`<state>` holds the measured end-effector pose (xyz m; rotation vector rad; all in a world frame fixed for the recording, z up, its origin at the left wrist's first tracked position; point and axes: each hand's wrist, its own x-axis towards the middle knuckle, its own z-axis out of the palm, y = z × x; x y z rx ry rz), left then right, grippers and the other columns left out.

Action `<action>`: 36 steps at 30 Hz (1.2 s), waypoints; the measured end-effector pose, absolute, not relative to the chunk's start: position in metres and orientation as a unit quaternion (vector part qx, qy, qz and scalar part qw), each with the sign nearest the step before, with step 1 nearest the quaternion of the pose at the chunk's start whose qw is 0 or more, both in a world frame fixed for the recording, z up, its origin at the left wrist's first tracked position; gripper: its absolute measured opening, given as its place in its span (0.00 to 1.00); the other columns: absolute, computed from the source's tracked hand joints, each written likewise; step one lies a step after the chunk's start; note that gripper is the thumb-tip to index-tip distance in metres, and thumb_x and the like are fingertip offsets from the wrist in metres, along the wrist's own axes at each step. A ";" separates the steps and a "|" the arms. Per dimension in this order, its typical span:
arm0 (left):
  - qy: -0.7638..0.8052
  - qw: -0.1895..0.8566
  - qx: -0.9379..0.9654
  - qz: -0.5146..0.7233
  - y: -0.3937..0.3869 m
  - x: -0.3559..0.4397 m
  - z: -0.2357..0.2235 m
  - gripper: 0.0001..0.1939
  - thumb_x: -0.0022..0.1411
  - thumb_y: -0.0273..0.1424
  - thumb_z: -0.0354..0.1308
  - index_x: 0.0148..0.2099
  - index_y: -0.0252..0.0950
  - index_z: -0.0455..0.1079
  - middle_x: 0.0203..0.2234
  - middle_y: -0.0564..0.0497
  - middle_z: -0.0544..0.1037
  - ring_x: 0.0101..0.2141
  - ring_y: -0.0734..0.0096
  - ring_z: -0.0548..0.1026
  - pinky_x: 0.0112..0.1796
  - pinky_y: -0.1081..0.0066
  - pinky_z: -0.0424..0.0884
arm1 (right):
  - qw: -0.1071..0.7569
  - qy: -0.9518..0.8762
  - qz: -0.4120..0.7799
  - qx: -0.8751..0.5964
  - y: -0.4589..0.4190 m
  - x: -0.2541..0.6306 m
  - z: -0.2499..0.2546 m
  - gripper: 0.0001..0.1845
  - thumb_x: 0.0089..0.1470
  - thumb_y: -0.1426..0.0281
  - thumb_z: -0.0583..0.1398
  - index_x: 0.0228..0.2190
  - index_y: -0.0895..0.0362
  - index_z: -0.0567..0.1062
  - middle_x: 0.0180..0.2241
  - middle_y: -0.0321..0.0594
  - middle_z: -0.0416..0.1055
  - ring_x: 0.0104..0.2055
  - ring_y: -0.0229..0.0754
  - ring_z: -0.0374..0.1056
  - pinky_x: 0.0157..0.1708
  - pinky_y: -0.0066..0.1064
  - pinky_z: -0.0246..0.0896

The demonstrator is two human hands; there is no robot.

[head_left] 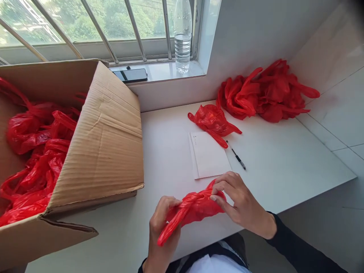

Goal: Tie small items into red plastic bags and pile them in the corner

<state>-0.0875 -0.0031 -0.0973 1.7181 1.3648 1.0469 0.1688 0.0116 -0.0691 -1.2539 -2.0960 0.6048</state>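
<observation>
A crumpled red plastic bag [196, 206] stretches between my two hands above the front edge of the white table. My left hand [163, 223] is closed round its left end, where a twisted strip of the bag hangs past the fingers. At the other end my right hand [236, 197] pinches the plastic between thumb and fingers. Just beyond the hands lies white paper [212, 157], with small writing near its top left corner. Another red plastic bag [212, 120] overlaps the paper's far edge. A black pen [236, 155] rests beside the paper on the right.
A cardboard box [105, 144] on the left holds many red bags [42, 151], its flap folded out over the table [165, 144]. More red bags are heaped [267, 91] against the wall. On the windowsill are a phone [131, 75] and a water bottle [182, 45].
</observation>
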 end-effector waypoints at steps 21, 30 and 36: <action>0.566 0.380 0.598 0.422 -0.005 -0.093 -0.068 0.03 0.71 0.31 0.61 0.42 0.45 0.76 0.37 0.54 0.79 0.39 0.71 0.77 0.41 0.74 0.72 | 0.275 -0.656 0.450 -0.540 0.000 0.168 -0.055 0.07 0.68 0.64 0.57 0.44 0.46 0.75 0.38 0.35 0.73 0.40 0.43 0.67 0.41 0.37 0.62; 0.569 0.363 0.624 0.393 -0.010 -0.091 -0.053 0.11 0.65 0.33 0.66 0.50 0.47 0.76 0.42 0.51 0.79 0.45 0.63 0.78 0.46 0.68 0.72 | 0.299 -0.554 0.522 -0.576 -0.004 0.169 -0.045 0.17 0.64 0.54 0.62 0.32 0.51 0.65 0.32 0.33 0.64 0.33 0.40 0.60 0.32 0.33 0.58; 0.605 0.305 0.513 0.527 -0.007 -0.096 -0.038 0.02 0.67 0.34 0.65 0.41 0.46 0.79 0.41 0.53 0.74 0.41 0.69 0.74 0.41 0.75 0.71 | 0.426 -0.462 0.503 -0.593 -0.006 0.176 -0.046 0.15 0.69 0.54 0.58 0.35 0.50 0.68 0.31 0.33 0.64 0.32 0.39 0.62 0.31 0.30 0.62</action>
